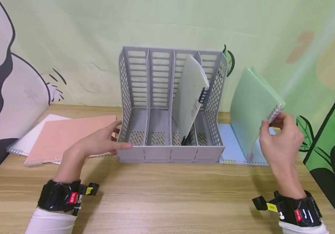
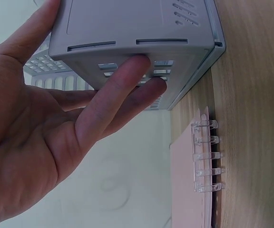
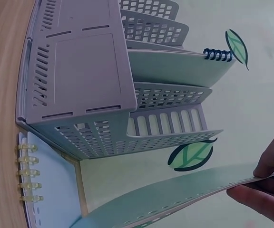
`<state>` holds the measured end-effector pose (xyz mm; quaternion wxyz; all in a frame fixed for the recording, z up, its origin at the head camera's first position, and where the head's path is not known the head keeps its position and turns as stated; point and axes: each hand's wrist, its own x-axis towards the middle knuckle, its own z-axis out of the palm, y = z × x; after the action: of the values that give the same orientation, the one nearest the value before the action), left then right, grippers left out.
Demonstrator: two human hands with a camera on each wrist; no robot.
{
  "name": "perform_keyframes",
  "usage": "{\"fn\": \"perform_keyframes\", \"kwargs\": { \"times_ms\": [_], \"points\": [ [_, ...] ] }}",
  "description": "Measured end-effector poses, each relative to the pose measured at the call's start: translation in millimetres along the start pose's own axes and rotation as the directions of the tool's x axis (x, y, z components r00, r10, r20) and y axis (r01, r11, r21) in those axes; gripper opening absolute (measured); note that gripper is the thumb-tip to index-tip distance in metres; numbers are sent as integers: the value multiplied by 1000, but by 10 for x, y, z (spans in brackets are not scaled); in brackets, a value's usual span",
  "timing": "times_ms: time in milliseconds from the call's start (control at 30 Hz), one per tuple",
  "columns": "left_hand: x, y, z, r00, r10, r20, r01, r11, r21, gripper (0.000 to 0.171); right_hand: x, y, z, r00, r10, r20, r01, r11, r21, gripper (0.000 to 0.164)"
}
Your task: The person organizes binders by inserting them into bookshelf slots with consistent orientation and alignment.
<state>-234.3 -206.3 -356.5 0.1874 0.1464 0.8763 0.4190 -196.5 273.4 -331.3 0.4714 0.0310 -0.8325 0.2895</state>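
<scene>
A grey file organizer (image 1: 170, 154) with upright dividers stands in the middle of the table. My left hand (image 1: 98, 141) holds its left front corner, the thumb over the front rim and the fingers against the perforated outer side. To the right, my right hand (image 1: 282, 139) pinches a green ring-bound notebook (image 1: 253, 104) by its bound edge, fingers around the upper binding. This notebook stands tilted above a blue notebook (image 1: 229, 143) that lies flat. In the third compartment from the left leans a pale notebook (image 1: 189, 94) with black rings.
Left of the organizer, a pink ring-bound notebook (image 1: 68, 135) lies partly over a white notebook (image 1: 27, 136). Wooden tabletop (image 1: 161, 195) stretches in front. A printed cloth backdrop (image 1: 170, 22) hangs behind the table.
</scene>
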Motion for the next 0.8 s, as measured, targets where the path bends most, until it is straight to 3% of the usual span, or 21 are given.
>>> {"fn": "perform_keyframes", "kwargs": {
  "times_ms": [433, 800],
  "points": [
    [-1, -18, 5, 1000, 8, -1, -8, 1000, -17, 109, 33, 24, -68, 998, 69, 4, -69, 997, -17, 22],
    [9, -36, -1, 1000, 9, -6, -9, 1000, -20, 110, 65, 77, -138, 998, 54, 33, -52, 996, -67, 24]
  ]
}}
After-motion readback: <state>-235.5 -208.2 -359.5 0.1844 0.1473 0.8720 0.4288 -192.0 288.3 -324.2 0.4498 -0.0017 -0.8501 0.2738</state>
